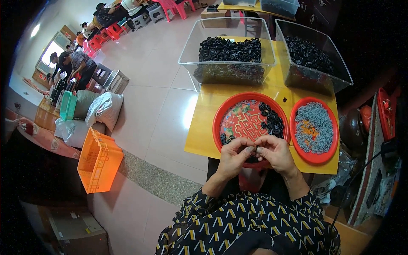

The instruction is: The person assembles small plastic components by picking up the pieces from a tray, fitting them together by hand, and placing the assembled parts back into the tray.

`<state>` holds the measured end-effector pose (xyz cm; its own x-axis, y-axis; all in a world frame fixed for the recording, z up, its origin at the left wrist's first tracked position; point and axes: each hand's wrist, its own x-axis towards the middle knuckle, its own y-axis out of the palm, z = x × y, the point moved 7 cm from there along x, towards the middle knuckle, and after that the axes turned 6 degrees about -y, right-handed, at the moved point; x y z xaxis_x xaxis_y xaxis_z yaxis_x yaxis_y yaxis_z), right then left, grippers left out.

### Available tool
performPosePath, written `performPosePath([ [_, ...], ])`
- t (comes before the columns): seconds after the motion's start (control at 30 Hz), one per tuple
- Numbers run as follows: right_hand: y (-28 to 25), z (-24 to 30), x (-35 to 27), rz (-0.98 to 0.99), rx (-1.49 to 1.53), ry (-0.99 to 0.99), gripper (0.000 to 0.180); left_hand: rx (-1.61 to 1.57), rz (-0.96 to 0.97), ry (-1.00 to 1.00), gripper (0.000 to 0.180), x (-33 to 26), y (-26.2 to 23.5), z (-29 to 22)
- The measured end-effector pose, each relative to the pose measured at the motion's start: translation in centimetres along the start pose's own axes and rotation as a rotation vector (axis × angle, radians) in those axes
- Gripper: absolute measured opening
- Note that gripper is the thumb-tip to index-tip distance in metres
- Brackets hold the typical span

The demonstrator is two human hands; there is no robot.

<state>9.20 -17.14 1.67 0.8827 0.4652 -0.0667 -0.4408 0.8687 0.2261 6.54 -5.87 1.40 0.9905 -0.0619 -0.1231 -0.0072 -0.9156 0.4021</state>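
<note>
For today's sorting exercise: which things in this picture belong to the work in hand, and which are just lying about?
In the work:
left hand and right hand, pinching a small part together
red tray of black parts
red tray of grey parts
two clear bins of black parts

Lying about:
orange crate
white sacks
green basket

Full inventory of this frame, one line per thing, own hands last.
yellow table: 1, yellow, centre.
clear plastic bins: 2, transparent, far side of the table, both holding small black parts.
large red plate: 1, red with a patterned face, in front of the hands, black parts on its right side.
small red plate: 1, red, right of the large one, heaped with small grey parts.
orange crate: 1, orange, on the floor at left.
sacks: several, white and grey, behind the crate.
other people: a few, far left and top.
left hand: fingertips pinched with the other hand on a small part, too small to identify.
right hand: same pinch.
</note>
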Motion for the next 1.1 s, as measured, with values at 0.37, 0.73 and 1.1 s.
performPosePath([
  [0.37, 0.5, -0.1, 0.6, -0.087, 0.074, 0.004, 0.008, -0.488, 0.031, -0.147, 0.011, 1.1, -2.2, 1.8],
  [0.73, 0.8, -0.1, 0.6, -0.057, 0.057, -0.007, 0.018, -0.509, 0.025, -0.176, 0.011, 1.0, -2.6, 2.2],
  [1.1, 0.8, 0.7, 0.4, -0.104, -0.255, -0.147, 0.016, -0.505, 0.097, -0.131, 0.008, 1.0, -2.3, 2.3],
])
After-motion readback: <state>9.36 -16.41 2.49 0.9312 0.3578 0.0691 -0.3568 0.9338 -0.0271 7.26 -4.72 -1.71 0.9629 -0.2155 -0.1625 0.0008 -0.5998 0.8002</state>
